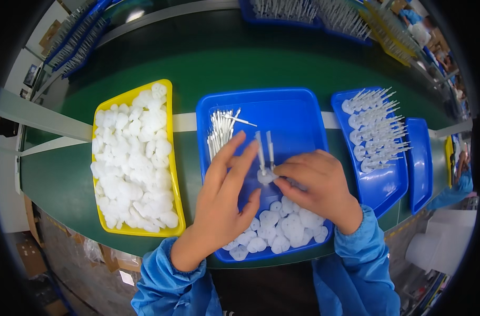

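Above the blue tray (298,95), my right hand (321,184) pinches a small translucent white plastic disc (265,177) at its edge. Two thin white rods (270,147) stand upright from that disc. My left hand (216,203) is just left of them, fingers stretched and apart; its fingertips are close to the nearer rod, and I cannot make out contact. Behind its fingers, a bundle of loose white rods (219,134) lies in the tray's left part. A pile of similar white discs (282,229) fills the tray's front, below both hands.
On the left stands a yellow tray (178,210) heaped with white discs (132,163). A blue tray (379,192) on the right holds rows of discs with upright rods (377,129); another blue tray (420,168) sits beyond it. More rod-filled trays (303,20) line the green table's (198,63) far side.
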Demonstrator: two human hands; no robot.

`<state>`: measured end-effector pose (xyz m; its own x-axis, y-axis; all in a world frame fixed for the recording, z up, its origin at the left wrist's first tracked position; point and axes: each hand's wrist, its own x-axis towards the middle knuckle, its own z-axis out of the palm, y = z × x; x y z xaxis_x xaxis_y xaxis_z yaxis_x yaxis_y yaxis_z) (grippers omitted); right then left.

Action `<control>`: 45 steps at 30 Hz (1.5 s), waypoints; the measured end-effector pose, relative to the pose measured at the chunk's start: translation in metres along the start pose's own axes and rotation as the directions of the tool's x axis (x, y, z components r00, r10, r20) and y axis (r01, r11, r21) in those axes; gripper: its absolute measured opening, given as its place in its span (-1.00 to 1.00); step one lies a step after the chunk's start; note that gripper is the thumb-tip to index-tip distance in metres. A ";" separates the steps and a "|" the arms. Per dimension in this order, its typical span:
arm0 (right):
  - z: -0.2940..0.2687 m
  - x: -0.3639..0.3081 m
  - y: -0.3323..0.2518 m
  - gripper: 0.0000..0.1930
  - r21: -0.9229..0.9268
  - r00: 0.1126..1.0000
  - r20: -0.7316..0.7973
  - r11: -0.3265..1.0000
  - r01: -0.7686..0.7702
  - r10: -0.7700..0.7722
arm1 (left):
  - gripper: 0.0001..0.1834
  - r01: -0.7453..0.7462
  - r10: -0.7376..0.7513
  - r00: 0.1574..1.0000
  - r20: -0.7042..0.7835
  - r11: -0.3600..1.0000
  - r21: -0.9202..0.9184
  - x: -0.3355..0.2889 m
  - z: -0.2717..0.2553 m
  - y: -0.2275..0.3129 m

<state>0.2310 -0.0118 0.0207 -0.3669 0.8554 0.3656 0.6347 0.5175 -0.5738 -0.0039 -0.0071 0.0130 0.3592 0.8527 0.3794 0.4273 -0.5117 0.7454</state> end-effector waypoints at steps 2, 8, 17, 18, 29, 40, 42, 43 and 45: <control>0.008 -0.004 0.009 -0.80 -0.250 0.992 0.056 0.961 0.120 -0.110 | -0.05 0.077 -0.082 0.991 0.103 0.996 0.052 -0.005 0.003 -0.001; 0.000 -0.002 0.005 -0.75 -0.157 0.997 0.077 0.988 0.003 0.010 | -0.22 0.005 -0.045 0.972 0.230 0.985 0.170 -0.010 0.005 -0.010; 0.005 -0.011 0.015 -0.83 -0.103 0.997 0.066 0.994 -0.022 0.029 | -0.75 0.026 -0.068 0.975 0.209 0.980 0.198 0.013 0.016 -0.011; 0.006 -0.012 0.016 -0.81 -0.141 0.997 0.075 0.990 -0.015 0.026 | -0.77 0.027 -0.075 0.973 0.216 0.975 0.219 0.016 0.019 -0.013; -0.069 -0.105 -0.008 -0.77 -0.307 0.928 -0.350 0.920 -0.242 0.128 | -0.67 -0.090 0.042 0.980 0.195 0.966 0.244 -0.012 -0.001 -0.019; -0.151 -0.199 0.085 -0.88 -0.296 0.518 -0.655 0.444 -0.846 0.550 | -0.67 -0.110 0.024 0.941 0.338 0.965 0.239 0.005 -0.010 0.032; -0.151 -0.199 0.086 -0.88 -0.348 0.581 -0.625 0.480 -0.805 0.521 | -0.63 -0.187 0.057 0.904 0.423 0.944 0.273 0.016 -0.011 0.062; -0.151 -0.200 0.086 -0.87 -0.374 0.612 -0.607 0.497 -0.783 0.507 | -0.61 -0.224 0.068 0.883 0.465 0.931 0.288 0.024 -0.008 0.073; -0.151 -0.198 0.094 -0.87 -0.397 0.654 -0.611 0.543 -0.740 0.446 | -0.51 -0.355 0.157 0.813 0.561 0.897 0.263 0.045 0.007 0.082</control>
<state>0.4665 -0.1355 0.0051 0.4583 0.7771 0.4313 0.8860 -0.3610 -0.2911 0.0532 -0.0117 0.0867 0.8244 0.5536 0.1174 0.4745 -0.7893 0.3897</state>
